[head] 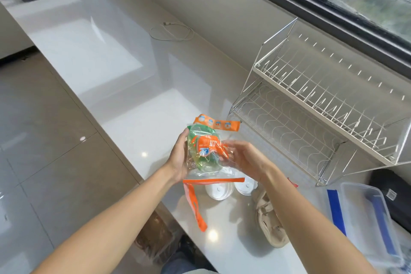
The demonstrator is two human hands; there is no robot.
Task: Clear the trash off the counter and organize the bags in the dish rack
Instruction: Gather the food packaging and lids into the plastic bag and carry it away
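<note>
A bundle of clear plastic bags (205,153) with orange and green printing is held above the white counter (124,87). My left hand (178,158) grips its left side. My right hand (244,159) holds its right side, fingers curled on the plastic. An orange strip (195,207) hangs down from the bundle's lower edge, and an orange header (216,123) sticks up at its top. The two-tier wire dish rack (322,104) stands to the right under the window, with nothing visible on its tiers.
Two round clear lids (219,191) lie on the counter under my hands. A beige sandal (270,220) lies near the front edge. A clear container with a blue lid (364,220) sits at the right. A white cable (171,32) is coiled by the back wall.
</note>
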